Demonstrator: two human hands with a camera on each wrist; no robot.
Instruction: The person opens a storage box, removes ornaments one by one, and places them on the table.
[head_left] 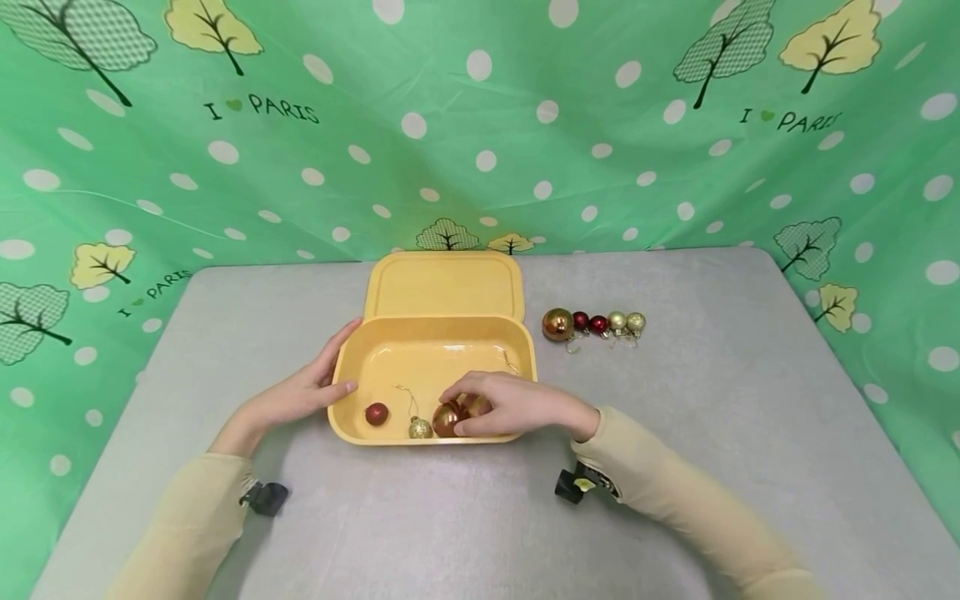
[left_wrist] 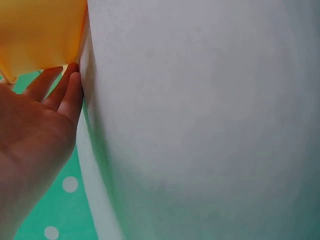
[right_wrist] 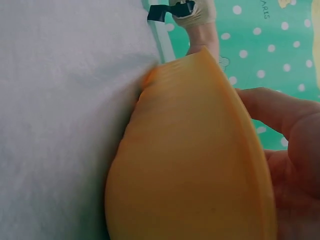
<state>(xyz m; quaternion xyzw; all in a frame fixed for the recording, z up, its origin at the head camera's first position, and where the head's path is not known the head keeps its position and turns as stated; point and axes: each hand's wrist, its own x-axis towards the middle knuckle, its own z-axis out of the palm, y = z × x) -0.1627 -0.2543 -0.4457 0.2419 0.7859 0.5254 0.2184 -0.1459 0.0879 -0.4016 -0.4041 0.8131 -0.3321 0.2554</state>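
Observation:
A yellow plastic box (head_left: 435,333) stands on the table, its open side facing up. My left hand (head_left: 306,392) holds the box's left end, thumb over the rim and fingers along the outer wall; in the left wrist view those fingers (left_wrist: 70,95) lie against the wall. Inside the box, my right hand (head_left: 506,404) has thumb and fingers round a shiny copper-gold Christmas bauble (head_left: 446,419). Another copper-gold bauble (head_left: 476,406) is partly hidden under that hand. To their left lie a glittery gold bauble (head_left: 420,428) with a string loop and a small red bauble (head_left: 377,413).
The yellow lid (head_left: 446,286) lies behind the box. Right of it, a row on the grey table (head_left: 675,467) has a large copper-gold bauble (head_left: 558,324), two small red baubles (head_left: 597,324) and two small gold baubles (head_left: 635,323). A green dotted cloth (head_left: 480,150) hangs behind.

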